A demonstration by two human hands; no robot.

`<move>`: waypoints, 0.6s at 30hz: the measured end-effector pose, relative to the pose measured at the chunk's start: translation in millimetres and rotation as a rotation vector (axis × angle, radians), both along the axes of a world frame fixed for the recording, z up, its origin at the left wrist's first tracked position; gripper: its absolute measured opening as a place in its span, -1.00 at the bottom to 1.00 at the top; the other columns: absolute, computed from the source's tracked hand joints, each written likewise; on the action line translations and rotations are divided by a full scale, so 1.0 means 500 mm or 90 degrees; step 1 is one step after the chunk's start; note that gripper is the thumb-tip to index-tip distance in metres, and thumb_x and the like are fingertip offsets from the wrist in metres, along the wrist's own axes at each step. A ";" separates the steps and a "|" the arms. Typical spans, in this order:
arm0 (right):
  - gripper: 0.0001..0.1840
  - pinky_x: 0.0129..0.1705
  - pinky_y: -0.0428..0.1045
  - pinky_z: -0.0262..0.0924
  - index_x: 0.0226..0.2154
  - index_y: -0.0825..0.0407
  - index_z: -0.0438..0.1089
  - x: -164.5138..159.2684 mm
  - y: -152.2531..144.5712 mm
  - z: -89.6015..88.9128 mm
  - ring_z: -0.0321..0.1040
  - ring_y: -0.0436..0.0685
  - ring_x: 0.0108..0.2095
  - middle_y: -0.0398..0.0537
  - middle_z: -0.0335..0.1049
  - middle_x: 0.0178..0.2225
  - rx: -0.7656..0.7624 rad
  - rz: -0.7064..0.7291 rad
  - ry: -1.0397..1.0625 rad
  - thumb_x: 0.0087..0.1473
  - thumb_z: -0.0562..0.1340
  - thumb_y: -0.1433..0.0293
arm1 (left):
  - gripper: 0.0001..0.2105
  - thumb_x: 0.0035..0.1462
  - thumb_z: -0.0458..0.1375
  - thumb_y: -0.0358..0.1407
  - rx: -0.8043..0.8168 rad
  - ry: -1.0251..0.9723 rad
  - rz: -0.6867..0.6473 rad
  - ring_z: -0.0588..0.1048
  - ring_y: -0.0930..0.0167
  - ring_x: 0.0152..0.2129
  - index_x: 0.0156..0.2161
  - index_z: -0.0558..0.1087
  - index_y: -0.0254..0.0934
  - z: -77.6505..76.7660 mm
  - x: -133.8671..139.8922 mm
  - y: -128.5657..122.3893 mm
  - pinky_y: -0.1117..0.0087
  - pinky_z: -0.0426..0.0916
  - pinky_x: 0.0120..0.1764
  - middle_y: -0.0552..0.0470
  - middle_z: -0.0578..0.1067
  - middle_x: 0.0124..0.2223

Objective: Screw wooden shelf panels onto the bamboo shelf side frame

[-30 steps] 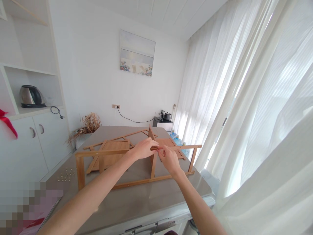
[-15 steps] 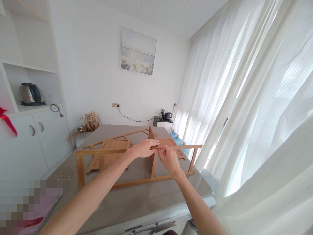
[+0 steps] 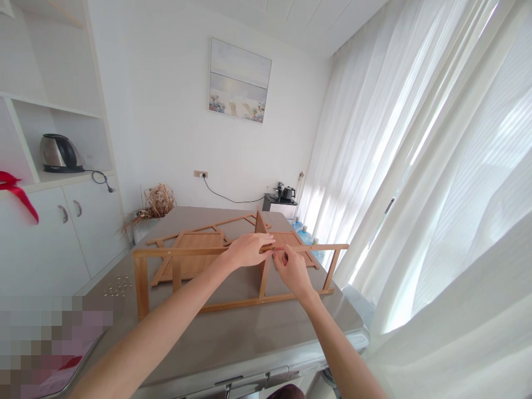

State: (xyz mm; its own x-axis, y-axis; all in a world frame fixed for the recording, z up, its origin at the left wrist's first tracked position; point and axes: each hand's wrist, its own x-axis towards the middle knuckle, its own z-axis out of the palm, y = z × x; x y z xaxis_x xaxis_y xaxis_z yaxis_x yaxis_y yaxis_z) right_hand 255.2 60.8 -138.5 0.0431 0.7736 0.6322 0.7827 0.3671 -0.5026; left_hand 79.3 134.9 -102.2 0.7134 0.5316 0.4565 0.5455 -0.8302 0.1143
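Note:
A wooden frame (image 3: 183, 252) stands on its long side on the table, its upper rail running level across the view. An upright wooden panel (image 3: 260, 224) crosses it near the middle. My left hand (image 3: 250, 249) is closed over the upper rail where the panel meets it. Just to the right, my right hand (image 3: 292, 271) is held in a pinch against the same joint. Whatever sits between those fingertips is too small to make out. Behind the frame lie a slatless wooden panel piece (image 3: 199, 244) and another flat panel (image 3: 286, 241).
Several small pale fittings (image 3: 118, 285) are scattered on the table's left side. A thin wooden frame (image 3: 208, 226) lies farther back on the grey-brown table (image 3: 249, 332). White curtains (image 3: 415, 221) hang close on the right. A kettle (image 3: 62, 153) stands on the cabinet shelf.
The view has shifted slightly, so the scene sits a little farther right. Both hands stay at the same joint, and the right fingers have turned slightly.

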 end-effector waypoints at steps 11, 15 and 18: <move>-0.75 -0.39 -0.03 0.11 -0.06 0.02 0.10 0.029 -0.043 -0.012 0.28 0.12 -0.47 -0.15 0.29 -0.46 -0.036 0.017 0.058 0.24 -0.11 0.37 | -0.66 0.29 -0.02 -0.16 -0.005 0.010 -0.017 0.40 0.37 0.10 0.13 0.35 0.12 0.018 -0.001 -0.021 0.36 0.30 0.05 0.24 0.43 0.17; -0.73 -0.34 -0.01 0.18 -0.03 0.02 0.11 0.039 -0.043 -0.018 0.34 0.11 -0.42 -0.09 0.38 -0.38 -0.057 0.047 0.073 0.27 -0.12 0.33 | -0.75 0.26 0.01 -0.13 -0.041 0.006 0.017 0.53 0.34 -0.19 0.00 0.40 0.06 0.030 -0.002 -0.033 0.38 0.35 -0.17 0.21 0.56 -0.03; -0.71 -0.27 0.01 0.22 -0.02 0.02 0.17 0.038 -0.042 -0.020 0.38 0.13 -0.34 -0.05 0.41 -0.34 -0.041 0.050 0.077 0.27 -0.08 0.30 | -0.78 0.25 0.00 -0.11 -0.035 0.004 0.015 0.53 0.33 -0.24 -0.08 0.43 0.02 0.034 -0.001 -0.038 0.39 0.33 -0.21 0.19 0.57 -0.08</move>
State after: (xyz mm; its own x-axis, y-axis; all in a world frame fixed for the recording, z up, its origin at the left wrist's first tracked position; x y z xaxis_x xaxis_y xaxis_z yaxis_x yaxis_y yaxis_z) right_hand 274.2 39.8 -148.7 0.0547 0.8166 0.5746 0.6851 0.3880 -0.6165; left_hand 78.8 115.8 -85.4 0.7031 0.5723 0.4221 0.5655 -0.8098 0.1562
